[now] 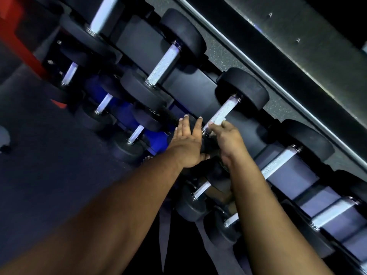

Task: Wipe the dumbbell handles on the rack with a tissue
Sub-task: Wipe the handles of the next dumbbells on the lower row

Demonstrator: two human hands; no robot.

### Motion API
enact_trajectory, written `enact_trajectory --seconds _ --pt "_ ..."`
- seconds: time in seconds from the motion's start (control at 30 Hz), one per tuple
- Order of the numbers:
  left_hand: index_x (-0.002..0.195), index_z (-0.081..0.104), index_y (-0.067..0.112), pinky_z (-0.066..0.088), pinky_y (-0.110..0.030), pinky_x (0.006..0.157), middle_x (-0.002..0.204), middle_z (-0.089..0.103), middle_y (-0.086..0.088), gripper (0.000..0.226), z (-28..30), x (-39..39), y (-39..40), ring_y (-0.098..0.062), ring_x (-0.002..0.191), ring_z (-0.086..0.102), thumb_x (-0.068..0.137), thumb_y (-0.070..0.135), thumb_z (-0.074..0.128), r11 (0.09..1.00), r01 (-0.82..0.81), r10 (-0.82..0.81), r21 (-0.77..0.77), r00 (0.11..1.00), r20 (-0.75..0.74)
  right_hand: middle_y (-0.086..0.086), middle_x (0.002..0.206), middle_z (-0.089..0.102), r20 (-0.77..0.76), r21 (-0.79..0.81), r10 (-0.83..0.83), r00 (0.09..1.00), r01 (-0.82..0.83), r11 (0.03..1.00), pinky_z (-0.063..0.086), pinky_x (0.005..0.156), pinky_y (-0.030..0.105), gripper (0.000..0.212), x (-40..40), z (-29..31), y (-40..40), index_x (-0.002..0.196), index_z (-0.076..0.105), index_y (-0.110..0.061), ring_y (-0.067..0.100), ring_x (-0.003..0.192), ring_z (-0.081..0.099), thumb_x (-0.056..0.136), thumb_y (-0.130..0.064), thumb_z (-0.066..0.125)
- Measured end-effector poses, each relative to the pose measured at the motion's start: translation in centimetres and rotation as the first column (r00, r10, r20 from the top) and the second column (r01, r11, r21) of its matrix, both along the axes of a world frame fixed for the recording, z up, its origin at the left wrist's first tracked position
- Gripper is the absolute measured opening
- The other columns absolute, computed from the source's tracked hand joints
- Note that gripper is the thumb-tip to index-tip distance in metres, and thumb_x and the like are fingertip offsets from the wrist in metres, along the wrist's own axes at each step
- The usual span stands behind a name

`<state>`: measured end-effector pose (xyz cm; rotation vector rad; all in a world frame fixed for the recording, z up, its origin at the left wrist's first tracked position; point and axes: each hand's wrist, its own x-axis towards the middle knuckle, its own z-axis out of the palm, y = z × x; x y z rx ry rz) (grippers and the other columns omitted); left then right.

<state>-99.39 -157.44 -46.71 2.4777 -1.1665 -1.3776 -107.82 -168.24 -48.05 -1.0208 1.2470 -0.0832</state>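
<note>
Black dumbbells with silver knurled handles lie in rows on a dark rack [143, 43]. My right hand [228, 138] pinches a white tissue [217, 121] against the near end of one silver handle [225, 109] on the upper row. My left hand [188, 140] lies flat with straight fingers on the near black head of that same dumbbell, which it mostly hides. The far head [243, 89] is in plain sight.
More dumbbells flank it: one handle [163, 64] to the left, another [278, 164] to the right. A lower row of smaller dumbbells [136, 133] sits nearer me. A red frame post [21, 46] stands far left. Speckled floor and a dark panel run behind the rack.
</note>
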Motion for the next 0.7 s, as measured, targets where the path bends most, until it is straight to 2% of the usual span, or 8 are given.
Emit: enact_trajectory --seconds 0.07,0.17,0.23,0.37,0.43,0.5,0.53,0.7 --pt "0.156 -0.026 0.022 -0.007 -0.043 0.125 0.159 -0.035 -0.022 0.124 0.0 -0.1 0.0 -0.036 0.150 -0.026 0.086 0.054 0.071 1.000 -0.005 0.005 -0.007 1.000 -0.003 0.006 0.080 0.060 0.122 0.017 -0.153 0.981 0.152 0.988 0.046 0.074 0.038 0.019 0.6 0.4 -0.7 0.085 0.060 -0.021 0.020 0.075 0.056 0.075 -0.028 0.074" --pt "0.157 -0.023 0.022 -0.006 -0.044 0.125 0.160 -0.033 -0.021 0.124 0.1 -0.2 0.0 -0.035 0.151 -0.025 0.085 0.054 0.073 1.000 -0.015 0.015 -0.013 1.000 0.004 0.010 0.100 0.059 0.134 -0.008 -0.261 0.956 0.265 0.964 0.047 0.084 0.034 0.047 2.1 -0.2 -1.8 0.116 0.055 -0.014 0.019 0.091 0.058 0.076 -0.028 0.074" --pt "0.157 -0.022 0.021 -0.005 -0.044 0.125 0.160 -0.033 -0.022 0.124 0.0 -0.1 -0.1 -0.035 0.151 -0.024 0.085 0.054 0.073 1.000 -0.016 0.016 -0.018 1.000 0.000 0.012 0.091 0.066 0.100 0.026 -0.238 0.966 0.237 0.971 0.051 0.079 0.037 0.038 2.1 -0.9 -1.4 0.115 0.060 -0.005 0.023 0.084 0.062 0.082 -0.020 0.071" --pt "0.155 -0.027 0.022 -0.007 -0.043 0.125 0.159 -0.035 -0.022 0.123 -0.2 -0.1 0.0 -0.035 0.151 -0.025 0.087 0.056 0.070 1.000 0.001 -0.001 -0.009 1.000 0.008 0.006 0.076 0.067 0.100 0.088 -0.169 0.980 0.161 0.983 0.049 0.076 0.035 0.004 0.6 -0.7 -1.5 0.091 0.066 -0.013 0.020 0.074 0.062 0.091 -0.010 0.064" --pt "0.155 -0.028 0.022 -0.007 -0.043 0.125 0.159 -0.035 -0.022 0.123 -0.3 -0.1 0.1 -0.035 0.151 -0.025 0.087 0.056 0.069 1.000 0.011 -0.011 -0.012 1.000 0.017 0.003 0.072 0.062 0.152 0.090 -0.286 0.946 0.275 0.957 0.044 0.072 0.028 0.011 0.5 -0.7 -3.2 0.084 0.062 -0.013 0.014 0.069 0.060 0.092 -0.006 0.060" --pt "0.155 -0.027 0.023 -0.007 -0.043 0.125 0.159 -0.035 -0.020 0.123 -0.3 -0.2 0.1 -0.034 0.151 -0.025 0.087 0.056 0.070 1.000 0.005 -0.005 -0.016 1.000 0.010 0.007 0.080 0.062 0.222 0.112 -0.389 0.894 0.373 0.921 0.046 0.079 0.029 0.006 1.3 -0.4 -4.6 0.092 0.062 -0.009 0.019 0.078 0.061 0.087 -0.007 0.065" --pt "0.155 -0.026 0.024 -0.006 -0.044 0.125 0.159 -0.035 -0.019 0.123 -0.3 -0.2 0.1 -0.034 0.151 -0.025 0.086 0.056 0.071 1.000 -0.002 0.003 -0.017 1.000 0.010 0.010 0.082 0.063 0.242 0.128 -0.409 0.880 0.389 0.912 0.048 0.081 0.030 0.015 1.9 -0.6 -4.9 0.097 0.063 -0.006 0.022 0.078 0.063 0.083 -0.009 0.067" --pt "0.156 -0.026 0.022 -0.005 -0.045 0.126 0.159 -0.034 -0.021 0.123 -0.3 -0.2 0.1 -0.035 0.151 -0.024 0.087 0.056 0.070 1.000 0.004 -0.004 -0.013 1.000 0.006 0.011 0.085 0.068 0.184 0.250 -0.325 0.928 0.275 0.928 0.057 0.073 0.033 0.011 2.1 -1.5 -2.7 0.103 0.064 -0.007 0.020 0.070 0.068 0.092 -0.005 0.062"
